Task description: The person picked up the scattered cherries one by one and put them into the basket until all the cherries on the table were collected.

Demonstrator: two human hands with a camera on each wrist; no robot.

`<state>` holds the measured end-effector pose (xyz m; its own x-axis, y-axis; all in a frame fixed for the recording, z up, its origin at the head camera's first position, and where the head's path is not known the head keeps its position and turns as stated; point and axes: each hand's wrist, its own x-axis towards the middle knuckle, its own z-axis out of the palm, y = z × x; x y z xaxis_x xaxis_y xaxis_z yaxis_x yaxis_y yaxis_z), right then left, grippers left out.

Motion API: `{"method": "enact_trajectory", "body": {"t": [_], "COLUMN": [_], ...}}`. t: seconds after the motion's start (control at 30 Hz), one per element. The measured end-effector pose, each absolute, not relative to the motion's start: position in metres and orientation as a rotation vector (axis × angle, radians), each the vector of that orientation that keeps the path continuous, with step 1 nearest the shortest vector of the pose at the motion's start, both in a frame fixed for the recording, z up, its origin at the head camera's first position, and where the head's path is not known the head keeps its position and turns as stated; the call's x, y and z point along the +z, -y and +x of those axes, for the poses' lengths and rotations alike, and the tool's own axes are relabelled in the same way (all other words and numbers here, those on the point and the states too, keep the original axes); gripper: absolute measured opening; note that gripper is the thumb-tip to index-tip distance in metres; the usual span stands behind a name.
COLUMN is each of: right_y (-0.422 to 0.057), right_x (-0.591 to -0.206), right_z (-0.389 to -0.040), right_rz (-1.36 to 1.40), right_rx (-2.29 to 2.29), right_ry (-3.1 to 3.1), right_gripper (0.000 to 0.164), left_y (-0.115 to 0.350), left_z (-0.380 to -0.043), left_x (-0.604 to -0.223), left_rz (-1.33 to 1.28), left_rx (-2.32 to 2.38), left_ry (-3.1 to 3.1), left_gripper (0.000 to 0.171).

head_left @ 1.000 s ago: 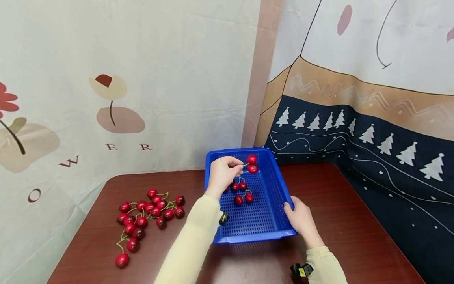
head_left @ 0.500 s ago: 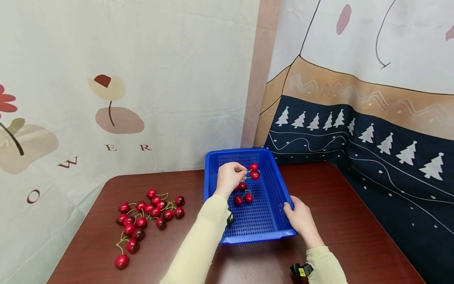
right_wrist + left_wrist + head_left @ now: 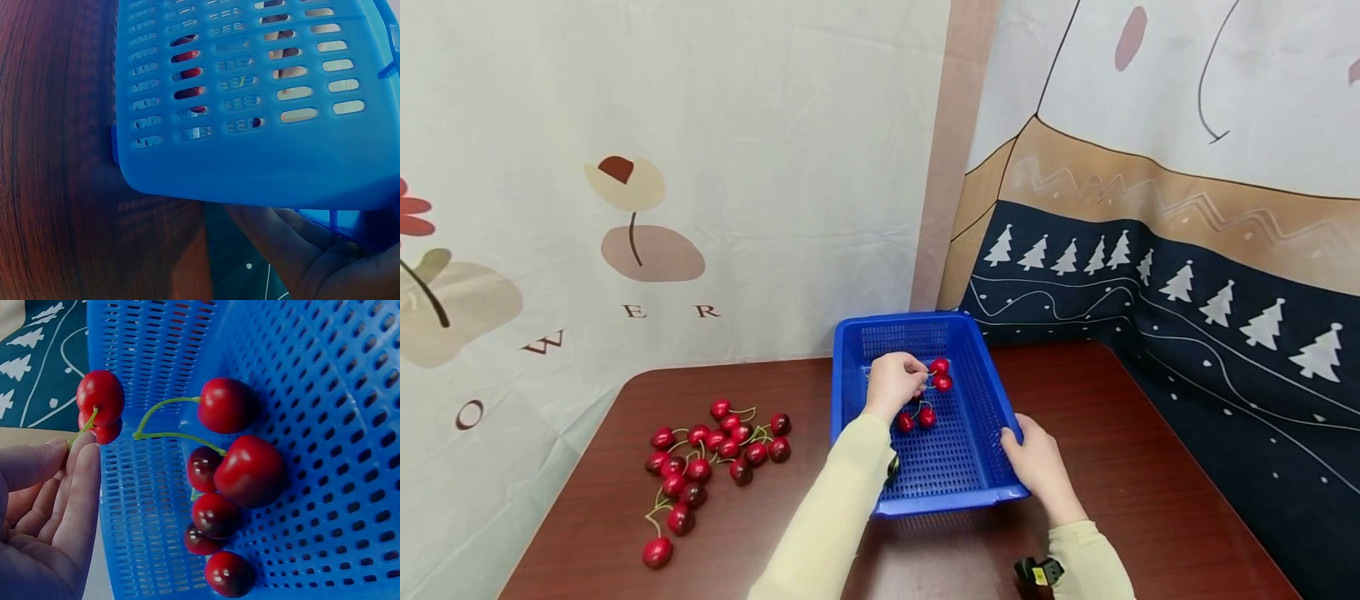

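My left hand [image 3: 893,385] is over the inside of a blue plastic basket [image 3: 940,503]. Between thumb and fingertips it pinches the green stem of a pair of red cherries [image 3: 942,383]; the left wrist view shows these held cherries [image 3: 100,397] hanging beyond the fingertips. Several other cherries [image 3: 252,470] lie on the basket's perforated floor, partly hidden by the left hand in the head view. My right hand [image 3: 1036,460] grips the basket's right rim near its front corner. Seen from the right wrist, the hand [image 3: 294,253] is at the basket's edge.
A loose spread of cherries with stems [image 3: 698,469] lies left of the basket on the dark red-brown table [image 3: 970,558]. Printed cloth hangings [image 3: 790,183] stand behind the table and along its right side.
My left hand has moved a little right and nearer inside the basket, carrying the pair of cherries lower in view. The right hand and the basket have stayed in place.
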<state>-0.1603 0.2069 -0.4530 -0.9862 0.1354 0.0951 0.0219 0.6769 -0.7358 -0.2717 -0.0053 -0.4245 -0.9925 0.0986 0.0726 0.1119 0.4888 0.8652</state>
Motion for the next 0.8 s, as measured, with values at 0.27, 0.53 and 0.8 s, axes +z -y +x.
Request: {"method": "enact_trajectory", "body": {"t": [0.27, 0.53, 0.8], "right_y": [-0.207, -0.208, -0.207], "right_x": [-0.454, -0.456, -0.456], "right_z": [-0.161, -0.161, -0.161], "right_rz": [-0.122, -0.14, -0.137], "right_rx": [1.19, 1.207, 1.211], "right_ry": [2.736, 2.745, 2.744], "right_gripper": [0.037, 0.039, 0.039], "left_y": [0.002, -0.001, -0.001], "left_z": [-0.271, -0.269, -0.271], "left_x": [-0.432, -0.435, -0.44], "left_rz": [-0.23, -0.246, -0.304], "left_rx": [-1.545, -1.522, -1.324], "left_ry": [2.783, 2.844, 2.911], "left_gripper": [0.005, 0.006, 0.007]}}
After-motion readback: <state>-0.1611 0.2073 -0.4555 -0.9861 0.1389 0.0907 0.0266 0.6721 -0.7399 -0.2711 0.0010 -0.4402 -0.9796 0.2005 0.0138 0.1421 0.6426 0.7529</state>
